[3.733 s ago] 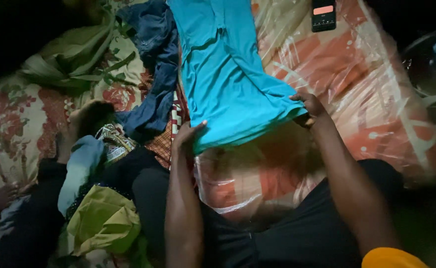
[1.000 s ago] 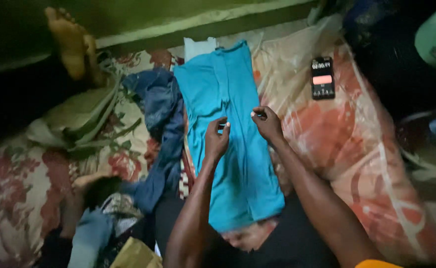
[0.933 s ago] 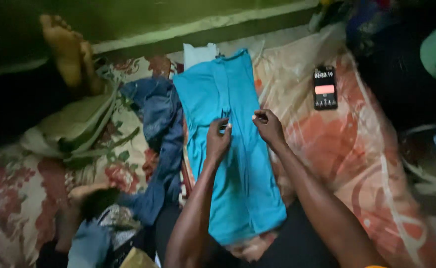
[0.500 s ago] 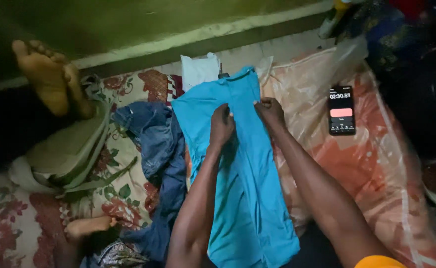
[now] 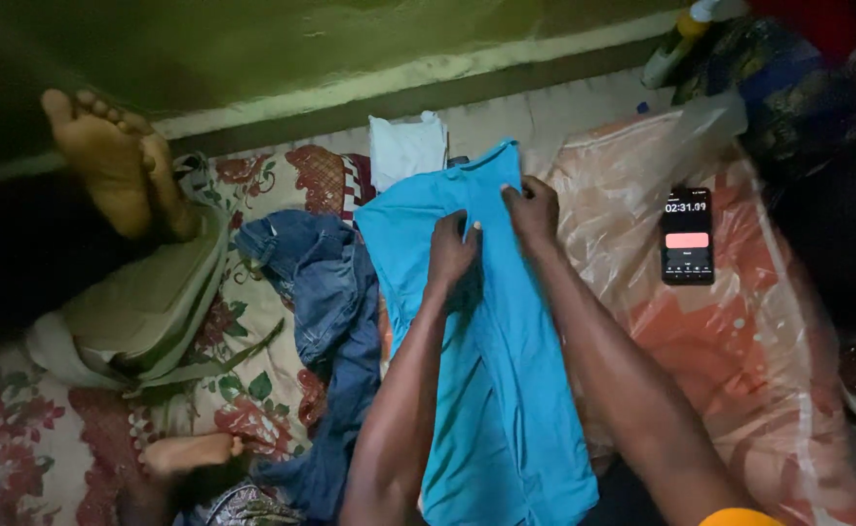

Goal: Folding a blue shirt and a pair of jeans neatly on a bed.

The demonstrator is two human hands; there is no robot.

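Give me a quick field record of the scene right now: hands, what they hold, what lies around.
left hand: shut on the turquoise cloth garment, near its upper part
right hand: pinching the same garment close to its top edge
surface: plastic-covered orange patterned mattress
left of garment: crumpled blue denim garment on a floral sheet
right of garment: black phone with lit screen, lying flat
beyond garment: folded white cloth
far left: another person's bare foot
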